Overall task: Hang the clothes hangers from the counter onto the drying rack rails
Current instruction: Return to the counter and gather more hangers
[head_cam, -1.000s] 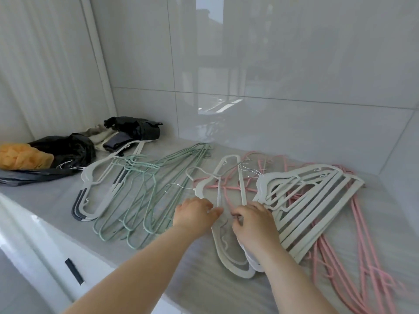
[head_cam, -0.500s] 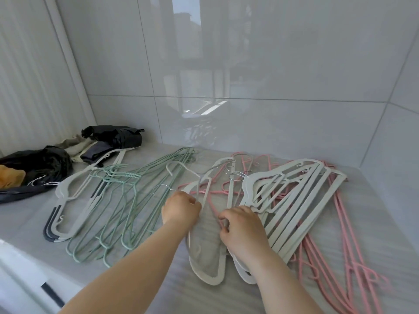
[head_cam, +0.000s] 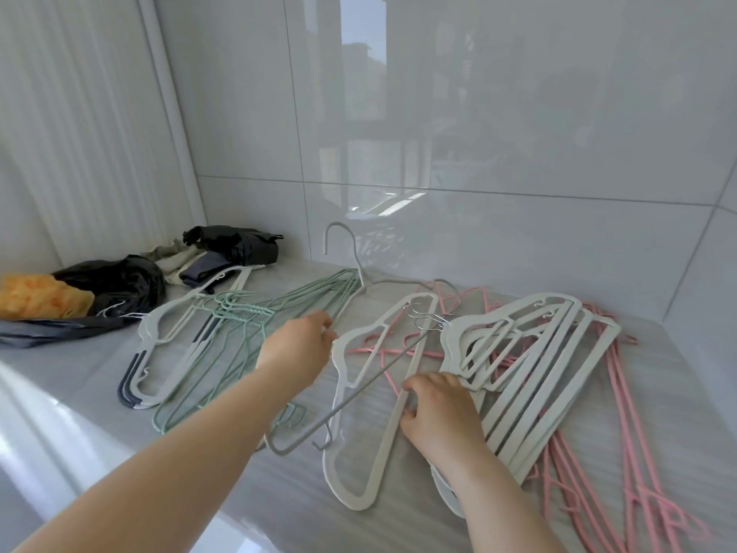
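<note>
Grey wire hanger (head_cam: 359,387): it was up off the pile and tilted, with its hook in the air toward the tiled wall. Its long bar slanted across the white hanger (head_cam: 381,464) beneath it.
Left hand (head_cam: 297,345): thumb and curled fingertips pinched the grey hanger's thin shoulder wire. The hand was held above the surface (head_cam: 99,377), the forearm reaching in from the lower left.
Right hand (head_cam: 438,413): it sat low with knuckles up, thumb and fingers closed round one arm of the white hanger, which lay flat. It looked to be pinning that one down.
Step in hand: by my reading this was the pick. One hanger was being teased out of the tangle and nothing had been hung.
Next move: the grey bar passed close by the metal hooks (head_cam: 428,319) of the white ones, so it wanted a clean lift straight up before any swing away. After that comes a carry to the rail, hook first.
Drying rack: nowhere in shot, so I could not tell where the rails stood.
Other hangers: all were lying on the surface. The green hangers (head_cam: 239,341) were left of the hands, a white stack (head_cam: 530,353) just right of them, and the pink hangers (head_cam: 630,433) underneath and out to the right.
</note>
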Action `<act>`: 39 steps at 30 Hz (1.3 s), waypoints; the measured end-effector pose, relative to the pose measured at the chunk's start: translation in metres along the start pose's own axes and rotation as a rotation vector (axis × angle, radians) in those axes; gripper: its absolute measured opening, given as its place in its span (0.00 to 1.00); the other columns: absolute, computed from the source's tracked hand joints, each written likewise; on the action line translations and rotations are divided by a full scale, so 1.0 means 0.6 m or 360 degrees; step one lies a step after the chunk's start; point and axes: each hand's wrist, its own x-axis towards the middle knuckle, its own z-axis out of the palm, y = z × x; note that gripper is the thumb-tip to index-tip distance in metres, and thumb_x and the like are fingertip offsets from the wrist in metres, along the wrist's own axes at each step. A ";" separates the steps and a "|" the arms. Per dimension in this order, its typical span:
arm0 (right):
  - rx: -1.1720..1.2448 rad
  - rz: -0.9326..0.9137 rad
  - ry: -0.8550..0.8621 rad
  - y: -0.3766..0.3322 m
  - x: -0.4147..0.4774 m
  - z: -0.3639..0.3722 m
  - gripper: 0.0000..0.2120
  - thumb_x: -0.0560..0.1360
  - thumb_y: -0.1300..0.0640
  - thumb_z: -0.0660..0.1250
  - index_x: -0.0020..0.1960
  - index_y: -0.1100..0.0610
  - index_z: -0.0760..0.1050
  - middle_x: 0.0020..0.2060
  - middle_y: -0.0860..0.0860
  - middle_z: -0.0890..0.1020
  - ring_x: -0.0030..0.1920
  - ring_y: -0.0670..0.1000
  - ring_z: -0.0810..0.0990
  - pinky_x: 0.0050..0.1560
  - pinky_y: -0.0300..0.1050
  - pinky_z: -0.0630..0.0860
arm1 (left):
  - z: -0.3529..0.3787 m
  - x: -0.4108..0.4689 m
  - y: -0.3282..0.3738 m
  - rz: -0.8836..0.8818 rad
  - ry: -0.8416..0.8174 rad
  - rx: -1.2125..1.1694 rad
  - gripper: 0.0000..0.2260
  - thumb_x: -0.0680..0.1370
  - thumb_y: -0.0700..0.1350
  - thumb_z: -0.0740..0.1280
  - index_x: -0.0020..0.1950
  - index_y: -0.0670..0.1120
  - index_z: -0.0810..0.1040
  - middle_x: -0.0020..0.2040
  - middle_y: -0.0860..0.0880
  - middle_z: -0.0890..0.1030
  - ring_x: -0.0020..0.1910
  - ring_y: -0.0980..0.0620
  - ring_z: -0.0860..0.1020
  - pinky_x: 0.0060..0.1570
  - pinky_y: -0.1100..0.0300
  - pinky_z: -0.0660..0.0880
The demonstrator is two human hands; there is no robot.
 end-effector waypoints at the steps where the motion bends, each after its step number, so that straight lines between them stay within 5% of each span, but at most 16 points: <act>1: -0.0004 0.0004 0.0002 -0.001 0.000 0.000 0.18 0.76 0.58 0.57 0.66 0.51 0.69 0.63 0.45 0.72 0.66 0.49 0.65 0.64 0.38 0.60 | -0.004 -0.003 -0.003 0.0026 0.0058 0.0154 0.13 0.80 0.46 0.54 0.64 0.47 0.70 0.53 0.44 0.81 0.48 0.43 0.79 0.47 0.55 0.74; 3: -0.0021 0.0016 0.0001 -0.003 -0.001 0.000 0.18 0.76 0.58 0.57 0.66 0.51 0.68 0.63 0.46 0.72 0.66 0.49 0.64 0.64 0.38 0.60 | -0.010 -0.009 -0.003 0.0072 0.0117 0.0345 0.14 0.81 0.47 0.53 0.66 0.48 0.68 0.57 0.43 0.79 0.55 0.42 0.77 0.50 0.55 0.72; 8: -0.0069 0.0103 -0.0060 -0.008 0.004 -0.007 0.19 0.76 0.55 0.59 0.66 0.52 0.67 0.64 0.48 0.70 0.66 0.51 0.64 0.64 0.42 0.61 | -0.017 -0.012 -0.002 0.0102 0.0101 0.0306 0.13 0.81 0.47 0.53 0.61 0.48 0.72 0.53 0.43 0.80 0.53 0.42 0.77 0.47 0.56 0.71; 10: -0.0138 0.0136 -0.0115 -0.008 0.013 -0.012 0.20 0.75 0.54 0.60 0.67 0.53 0.65 0.66 0.49 0.68 0.67 0.52 0.63 0.66 0.44 0.59 | -0.019 -0.004 -0.007 0.0019 -0.0099 0.0021 0.12 0.81 0.47 0.53 0.49 0.44 0.74 0.39 0.44 0.78 0.39 0.47 0.78 0.35 0.62 0.70; 12: -0.0229 0.0198 -0.0167 -0.001 0.024 -0.018 0.23 0.75 0.53 0.61 0.69 0.53 0.63 0.68 0.50 0.65 0.69 0.54 0.60 0.69 0.48 0.56 | -0.023 0.002 -0.011 -0.0158 -0.0349 -0.0406 0.14 0.81 0.45 0.53 0.41 0.43 0.73 0.26 0.47 0.72 0.18 0.55 0.69 0.21 0.68 0.62; 14: -0.0246 0.0339 -0.0230 0.011 0.036 -0.024 0.26 0.74 0.53 0.62 0.70 0.53 0.60 0.69 0.52 0.62 0.70 0.56 0.57 0.70 0.54 0.56 | -0.029 0.003 -0.016 -0.0271 -0.0486 -0.0712 0.15 0.81 0.42 0.52 0.37 0.44 0.71 0.18 0.50 0.70 0.11 0.56 0.60 0.16 0.72 0.55; 19: -0.0243 0.0689 -0.0501 0.024 0.072 -0.044 0.35 0.75 0.56 0.61 0.75 0.53 0.44 0.74 0.56 0.47 0.73 0.62 0.49 0.69 0.62 0.57 | -0.035 0.001 -0.028 -0.0277 -0.0521 -0.0958 0.16 0.81 0.40 0.53 0.35 0.42 0.70 0.14 0.51 0.68 0.11 0.57 0.58 0.17 0.75 0.53; 24: -0.0345 0.0690 -0.0236 0.040 0.075 -0.047 0.26 0.75 0.62 0.57 0.72 0.55 0.55 0.68 0.54 0.61 0.69 0.57 0.59 0.64 0.54 0.62 | -0.028 -0.006 -0.035 -0.0288 -0.0426 -0.0936 0.16 0.81 0.40 0.54 0.34 0.42 0.70 0.13 0.52 0.67 0.10 0.57 0.58 0.14 0.73 0.54; 39: -0.0520 0.0653 -0.0055 0.088 0.024 -0.068 0.23 0.75 0.66 0.53 0.69 0.54 0.59 0.66 0.53 0.64 0.68 0.55 0.61 0.63 0.53 0.65 | -0.033 -0.027 -0.052 -0.0224 -0.0249 -0.0712 0.16 0.80 0.42 0.57 0.33 0.45 0.73 0.15 0.52 0.69 0.13 0.58 0.61 0.19 0.68 0.61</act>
